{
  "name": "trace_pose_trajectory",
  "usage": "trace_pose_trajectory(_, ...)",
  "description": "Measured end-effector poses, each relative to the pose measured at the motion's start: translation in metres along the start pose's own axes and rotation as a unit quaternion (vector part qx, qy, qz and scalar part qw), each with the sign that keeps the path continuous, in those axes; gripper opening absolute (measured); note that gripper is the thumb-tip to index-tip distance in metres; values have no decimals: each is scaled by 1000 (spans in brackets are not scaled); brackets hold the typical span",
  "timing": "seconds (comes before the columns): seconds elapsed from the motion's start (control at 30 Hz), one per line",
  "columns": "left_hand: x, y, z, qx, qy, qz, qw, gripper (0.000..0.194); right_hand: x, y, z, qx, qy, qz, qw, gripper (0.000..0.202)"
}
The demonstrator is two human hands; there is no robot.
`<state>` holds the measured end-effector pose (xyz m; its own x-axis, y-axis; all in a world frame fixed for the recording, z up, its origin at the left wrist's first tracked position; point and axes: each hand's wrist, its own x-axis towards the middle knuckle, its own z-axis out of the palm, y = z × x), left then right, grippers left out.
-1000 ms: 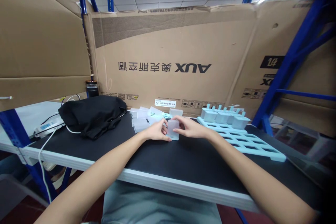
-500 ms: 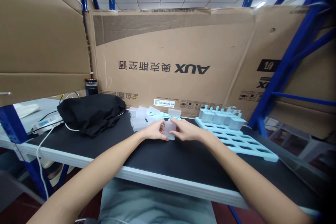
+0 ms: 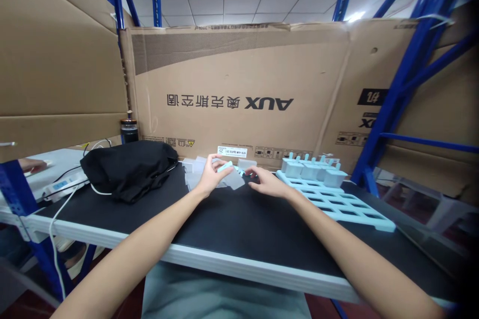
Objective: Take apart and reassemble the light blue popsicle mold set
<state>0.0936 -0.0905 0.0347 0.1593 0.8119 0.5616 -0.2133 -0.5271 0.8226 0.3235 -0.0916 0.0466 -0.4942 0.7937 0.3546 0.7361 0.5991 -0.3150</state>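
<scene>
My left hand [image 3: 212,175] is closed on a frosted popsicle mold [image 3: 235,180], which is tilted, with a light-blue piece [image 3: 225,166] by the thumb and fingers. To its right, my right hand [image 3: 266,182] has bent fingers and a gap between thumb and forefinger, and it is close to small light-blue stick parts [image 3: 239,170] on the tabletop. Those parts are partly hidden. Several more frosted molds [image 3: 191,174] lie behind and left of my left hand. One frosted mold [image 3: 247,163] stands behind the stick parts, near the cardboard.
On the right, a light-blue rack [image 3: 337,199] holds several molds with stick lids [image 3: 310,167]. A black cloth [image 3: 127,169] lies left, near a white power strip [image 3: 65,184]. Behind stands a large cardboard panel [image 3: 224,75]; a dark jar [image 3: 129,130] is at its left.
My hands have moved apart. The mold that was between both is now with my left hand, tilted, and my right hand has moved right and off it. The view has tilted slightly upward.
</scene>
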Motion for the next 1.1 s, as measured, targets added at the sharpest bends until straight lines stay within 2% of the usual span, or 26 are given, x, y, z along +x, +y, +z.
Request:
trace_pose_trajectory(0.07,0,1,-1,27,11,19,999,48,7,12,8,-103,11,-8,995,43)
trace_pose_trajectory(0.13,-1,-1,0,70,-4,27,997,43,14,21,16,-169,2,-11,986,50)
trace_pose_trajectory(0.2,-2,-5,1,95,-42,33,994,39,20,24,23,-209,-26,-7,978,51)
trace_pose_trajectory(0.3,-6,-11,4,113,-112,39,987,32,24,23,27,-221,-57,7,974,41)
trace_pose_trajectory(0.43,-12,-11,6,135,-169,37,975,28,30,20,25,-165,-42,64,983,21)
trace_pose_trajectory(0.53,-16,-9,6,142,-225,26,963,32,33,21,24,-144,-27,110,983,12)
trace_pose_trajectory(0.6,-18,-9,7,175,-250,33,952,40,35,22,23,-130,-12,130,983,16)
trace_pose_trajectory(0.7,-18,-9,6,252,-258,53,931,54,34,22,15,-102,-1,161,982,27)
trace_pose_trajectory(0.77,-17,-10,5,281,-260,54,922,57,32,19,4,-77,15,170,982,22)
trace_pose_trajectory(0.87,-17,-12,5,294,-261,51,918,56,27,7,-16,56,100,125,986,19)
trace_pose_trajectory(0.97,-17,-14,5,303,-257,53,916,56,22,-15,-30,221,177,41,958,32)
trace_pose_trajectory(1.03,-17,-14,5,307,-251,59,916,56,19,-30,-33,267,172,5,948,33)
trace_pose_trajectory(1.1,-17,-15,6,306,-242,61,919,57,17,-41,-30,272,139,-17,952,32)
